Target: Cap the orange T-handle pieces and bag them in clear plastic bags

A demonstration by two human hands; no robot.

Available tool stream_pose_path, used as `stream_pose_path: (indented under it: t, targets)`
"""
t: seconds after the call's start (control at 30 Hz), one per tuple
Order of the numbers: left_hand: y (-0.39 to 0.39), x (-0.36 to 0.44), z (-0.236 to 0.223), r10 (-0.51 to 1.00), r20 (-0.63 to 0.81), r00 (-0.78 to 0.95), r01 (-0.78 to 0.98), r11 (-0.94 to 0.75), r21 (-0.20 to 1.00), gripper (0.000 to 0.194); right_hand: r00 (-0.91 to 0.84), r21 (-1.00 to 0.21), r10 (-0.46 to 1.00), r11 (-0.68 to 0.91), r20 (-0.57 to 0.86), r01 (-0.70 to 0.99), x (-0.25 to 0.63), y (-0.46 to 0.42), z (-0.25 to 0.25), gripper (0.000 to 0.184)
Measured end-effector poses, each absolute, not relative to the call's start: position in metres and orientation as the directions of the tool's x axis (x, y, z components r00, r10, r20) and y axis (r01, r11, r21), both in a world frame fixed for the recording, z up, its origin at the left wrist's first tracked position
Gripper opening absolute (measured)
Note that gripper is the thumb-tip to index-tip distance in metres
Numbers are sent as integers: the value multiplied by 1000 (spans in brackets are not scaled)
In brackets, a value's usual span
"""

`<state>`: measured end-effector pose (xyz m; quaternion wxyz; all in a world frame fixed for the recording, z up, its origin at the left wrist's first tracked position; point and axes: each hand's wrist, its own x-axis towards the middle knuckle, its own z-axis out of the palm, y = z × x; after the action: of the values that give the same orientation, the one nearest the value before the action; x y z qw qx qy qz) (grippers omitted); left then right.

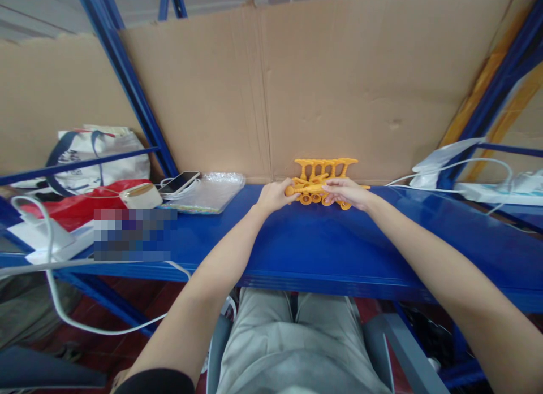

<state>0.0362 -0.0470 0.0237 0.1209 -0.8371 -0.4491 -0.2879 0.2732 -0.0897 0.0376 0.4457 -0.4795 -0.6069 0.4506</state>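
Both my hands are at the back of the blue shelf, fingers closed on a long yellow plastic piece [311,188] that lies level between them. My left hand [275,196] grips its left end, near a rounded knob. Toward the other end, the fingertips of my right hand [348,191] pinch it. Directly behind and below stand several similar yellow plastic pieces [326,163] in a row, with flat tops and round ring-like ends at the bottom. My hands partly cover this row, and I cannot make out what the pieces are.
A cardboard panel [382,83] rises behind the blue shelf [322,247]. Left are a phone [180,182], a clear plastic packet [207,193], a red bag [93,200] and a white tote bag [102,162]. White cables and a power strip [500,191] lie right.
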Motion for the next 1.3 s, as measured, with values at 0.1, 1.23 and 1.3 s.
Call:
stream_pose_path:
  t: [0.1,1.23,1.3]
  targets:
    - [-47,35,23,676,594,437,816,-575,54,36,-138,-975,982,150,128,162,272,-90,37,4]
    - [-32,24,9,839,408,360,867,-462,185,51,170,-107,849,-134,500,985,347,-71,32,28]
    - [-31,23,8,886,340,316,904,-389,174,56,122,-71,896,-101,428,992,353,-65,29,28]
